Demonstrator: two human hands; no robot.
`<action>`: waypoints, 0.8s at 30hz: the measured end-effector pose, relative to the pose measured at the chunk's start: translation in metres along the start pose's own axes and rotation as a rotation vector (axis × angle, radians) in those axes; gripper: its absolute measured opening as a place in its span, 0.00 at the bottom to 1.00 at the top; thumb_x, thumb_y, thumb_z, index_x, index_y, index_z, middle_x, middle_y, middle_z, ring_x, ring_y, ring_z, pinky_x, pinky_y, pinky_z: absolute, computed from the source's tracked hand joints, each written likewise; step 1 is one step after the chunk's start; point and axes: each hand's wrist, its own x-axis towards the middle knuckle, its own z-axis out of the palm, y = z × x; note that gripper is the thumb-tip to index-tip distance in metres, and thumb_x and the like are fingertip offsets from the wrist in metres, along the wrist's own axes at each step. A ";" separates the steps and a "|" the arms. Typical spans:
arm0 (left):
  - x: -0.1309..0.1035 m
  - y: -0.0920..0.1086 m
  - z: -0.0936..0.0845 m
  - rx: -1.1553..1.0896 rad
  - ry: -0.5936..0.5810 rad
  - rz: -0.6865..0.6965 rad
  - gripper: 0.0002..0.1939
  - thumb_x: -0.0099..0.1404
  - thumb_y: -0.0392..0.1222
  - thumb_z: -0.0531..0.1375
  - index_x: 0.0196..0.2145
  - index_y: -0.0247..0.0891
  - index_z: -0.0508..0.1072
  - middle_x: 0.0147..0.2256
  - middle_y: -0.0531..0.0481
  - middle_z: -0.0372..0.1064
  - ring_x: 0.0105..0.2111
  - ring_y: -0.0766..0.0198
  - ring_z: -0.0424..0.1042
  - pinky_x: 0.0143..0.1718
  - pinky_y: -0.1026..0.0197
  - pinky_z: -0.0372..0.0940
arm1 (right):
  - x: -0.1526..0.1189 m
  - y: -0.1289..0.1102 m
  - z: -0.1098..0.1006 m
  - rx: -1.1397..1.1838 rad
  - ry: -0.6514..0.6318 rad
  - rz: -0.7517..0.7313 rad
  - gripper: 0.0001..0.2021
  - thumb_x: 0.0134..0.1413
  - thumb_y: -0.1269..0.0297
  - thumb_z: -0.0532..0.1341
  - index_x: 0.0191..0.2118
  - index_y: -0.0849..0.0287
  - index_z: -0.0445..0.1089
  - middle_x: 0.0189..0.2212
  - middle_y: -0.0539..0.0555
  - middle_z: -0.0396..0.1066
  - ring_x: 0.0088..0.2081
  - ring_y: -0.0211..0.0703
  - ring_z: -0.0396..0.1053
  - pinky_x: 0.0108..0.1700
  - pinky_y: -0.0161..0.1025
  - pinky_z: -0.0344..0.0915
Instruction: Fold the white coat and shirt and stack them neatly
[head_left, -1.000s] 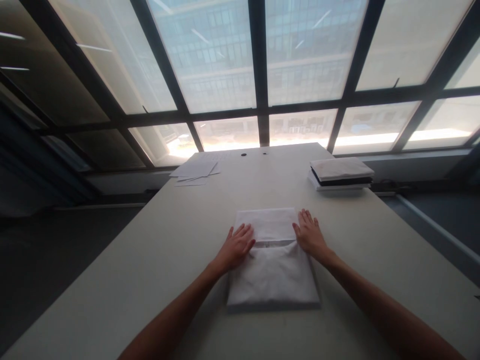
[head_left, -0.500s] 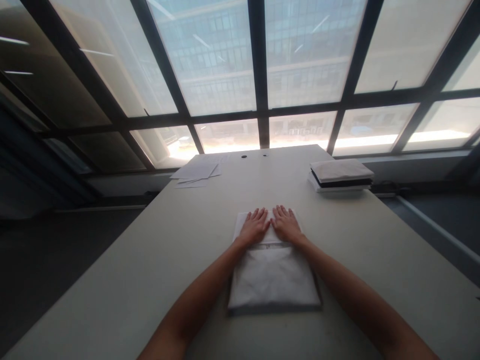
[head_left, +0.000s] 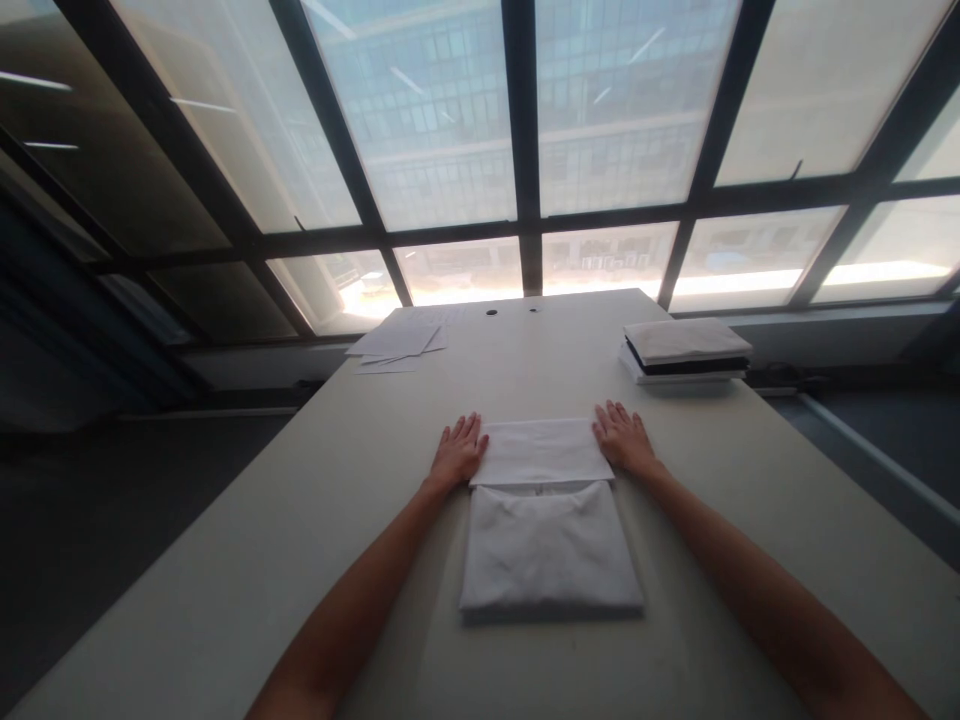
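Flanking one folded shirt (head_left: 551, 548) are one left hand (head_left: 457, 453), one right hand (head_left: 624, 440).

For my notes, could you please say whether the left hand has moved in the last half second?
Yes, leftward: the left hand, then mostly right of the larger dark round spot, is now left of it.

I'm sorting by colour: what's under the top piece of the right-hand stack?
Beneath the pale top piece, edges of a black layer and, lower, white material show. The rest is covered.
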 end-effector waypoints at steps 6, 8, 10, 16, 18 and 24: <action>-0.027 -0.022 -0.010 -0.254 0.168 -0.016 0.29 0.74 0.49 0.41 0.66 0.32 0.59 0.64 0.38 0.57 0.67 0.55 0.53 0.66 0.46 0.49 | -0.032 0.025 -0.011 0.167 0.134 -0.108 0.26 0.67 0.61 0.46 0.66 0.68 0.59 0.66 0.64 0.56 0.68 0.50 0.50 0.67 0.52 0.47; -0.051 -0.013 -0.019 -0.361 0.169 0.148 0.28 0.75 0.50 0.42 0.65 0.36 0.60 0.64 0.42 0.58 0.67 0.57 0.52 0.67 0.48 0.49 | -0.053 0.026 -0.018 0.291 0.177 -0.244 0.25 0.67 0.62 0.47 0.65 0.64 0.61 0.65 0.62 0.58 0.68 0.47 0.51 0.67 0.51 0.49; -0.079 0.001 -0.027 -0.417 0.102 0.348 0.27 0.75 0.51 0.44 0.66 0.40 0.59 0.66 0.45 0.55 0.68 0.57 0.49 0.68 0.47 0.47 | -0.078 0.024 -0.025 0.411 0.191 -0.396 0.23 0.67 0.62 0.48 0.64 0.60 0.63 0.65 0.59 0.59 0.68 0.46 0.52 0.67 0.50 0.52; -0.131 0.021 -0.033 -0.280 -0.169 0.698 0.30 0.74 0.49 0.49 0.70 0.48 0.48 0.70 0.50 0.41 0.70 0.52 0.39 0.69 0.42 0.39 | -0.135 0.022 -0.036 0.380 -0.080 -0.748 0.28 0.60 0.74 0.52 0.65 0.51 0.61 0.67 0.54 0.55 0.69 0.47 0.49 0.68 0.54 0.50; -0.133 0.012 -0.033 -0.265 -0.184 0.714 0.33 0.72 0.42 0.50 0.71 0.48 0.45 0.70 0.50 0.40 0.70 0.52 0.40 0.69 0.43 0.39 | -0.140 0.022 -0.038 0.321 -0.129 -0.744 0.33 0.55 0.79 0.50 0.65 0.50 0.61 0.67 0.53 0.55 0.69 0.46 0.49 0.68 0.54 0.49; -0.147 -0.003 -0.065 -0.217 -0.288 0.735 0.47 0.60 0.29 0.53 0.72 0.48 0.39 0.70 0.51 0.40 0.70 0.53 0.39 0.69 0.42 0.40 | -0.151 0.016 -0.066 0.276 -0.214 -0.781 0.37 0.51 0.76 0.55 0.68 0.50 0.56 0.70 0.53 0.47 0.70 0.50 0.43 0.69 0.57 0.42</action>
